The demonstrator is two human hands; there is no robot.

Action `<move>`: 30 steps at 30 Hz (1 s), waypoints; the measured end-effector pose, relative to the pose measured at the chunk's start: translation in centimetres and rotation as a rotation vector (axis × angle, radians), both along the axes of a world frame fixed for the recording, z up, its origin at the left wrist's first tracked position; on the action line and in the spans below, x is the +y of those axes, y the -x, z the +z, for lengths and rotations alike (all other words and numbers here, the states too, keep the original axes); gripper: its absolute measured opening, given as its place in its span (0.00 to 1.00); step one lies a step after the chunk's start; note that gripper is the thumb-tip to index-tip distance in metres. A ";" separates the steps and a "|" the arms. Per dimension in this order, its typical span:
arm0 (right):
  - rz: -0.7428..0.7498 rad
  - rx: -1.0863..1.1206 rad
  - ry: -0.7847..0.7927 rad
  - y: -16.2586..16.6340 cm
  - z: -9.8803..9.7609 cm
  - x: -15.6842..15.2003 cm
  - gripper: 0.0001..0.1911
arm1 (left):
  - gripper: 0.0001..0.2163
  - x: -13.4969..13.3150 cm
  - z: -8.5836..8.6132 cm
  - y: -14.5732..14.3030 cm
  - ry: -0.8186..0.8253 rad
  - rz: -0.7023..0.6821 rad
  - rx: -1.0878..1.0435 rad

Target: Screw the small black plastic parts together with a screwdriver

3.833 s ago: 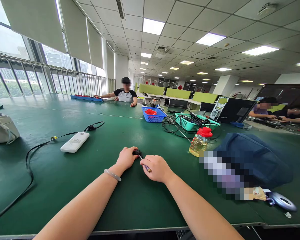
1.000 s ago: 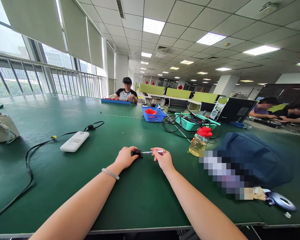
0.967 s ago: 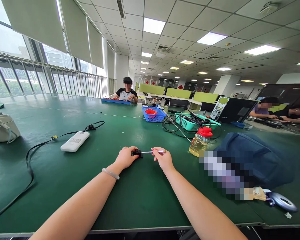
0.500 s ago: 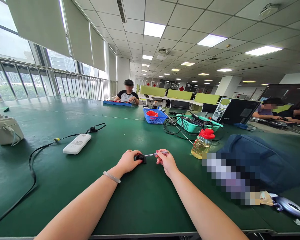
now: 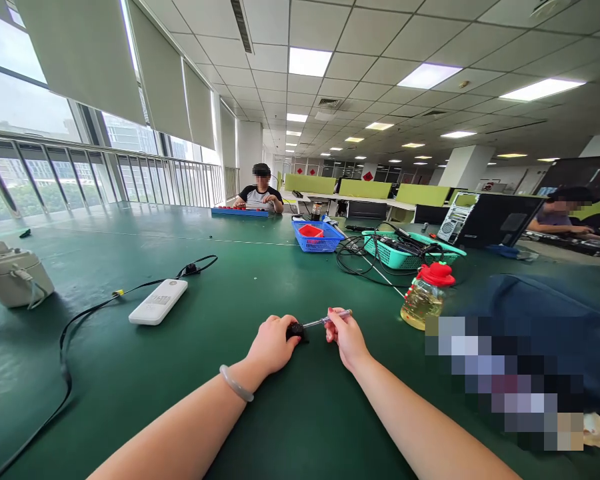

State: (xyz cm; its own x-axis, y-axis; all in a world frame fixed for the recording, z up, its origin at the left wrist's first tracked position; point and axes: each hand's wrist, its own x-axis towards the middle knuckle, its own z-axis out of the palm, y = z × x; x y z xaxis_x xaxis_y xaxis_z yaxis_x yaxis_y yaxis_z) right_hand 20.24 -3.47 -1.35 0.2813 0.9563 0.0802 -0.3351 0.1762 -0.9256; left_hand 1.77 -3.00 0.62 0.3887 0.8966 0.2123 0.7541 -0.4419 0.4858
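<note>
On the green table, my left hand point(image 5: 275, 341) is closed around a small black part point(image 5: 296, 331), whose exact kind I cannot make out. A pale bangle circles that wrist. My right hand point(image 5: 347, 338) pinches a screwdriver point(image 5: 338, 317) by its clear handle. The thin metal shaft points left and its end meets the black part. My fingers cover much of the black part's left side.
A white power bank point(image 5: 159, 302) and a black cable point(image 5: 66, 347) lie to the left. Right of my hands stand a red-lidded bottle point(image 5: 424, 297), a blue basket point(image 5: 318, 240) and a green basket point(image 5: 405, 257) of cables. A person point(image 5: 260, 192) sits across the table.
The whole view has shifted, so the things sit slightly lower and further right. Both hands keep their hold on the black part and the screwdriver.
</note>
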 end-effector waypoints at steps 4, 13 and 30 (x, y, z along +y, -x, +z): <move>0.061 0.042 0.076 -0.3 0.2 1.1 0.22 | 0.12 0.0 -0.3 -0.4 0.003 -0.006 0.034; 0.148 0.040 0.125 -1.0 0.4 2.4 0.21 | 0.13 0.5 -0.3 -0.2 0.063 -0.011 -0.013; 0.111 0.179 0.103 -2.0 0.0 2.1 0.34 | 0.15 0.6 -0.1 0.4 0.112 -0.073 -0.080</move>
State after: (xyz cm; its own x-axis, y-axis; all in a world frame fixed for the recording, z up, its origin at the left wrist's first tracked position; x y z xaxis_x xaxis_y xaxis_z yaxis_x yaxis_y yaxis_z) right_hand 22.24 -1.32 -1.31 0.1753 0.9826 -0.0610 -0.5076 0.0371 -0.8608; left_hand 1.41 -2.43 0.56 0.4395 0.8864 0.1453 0.6789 -0.4338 0.5925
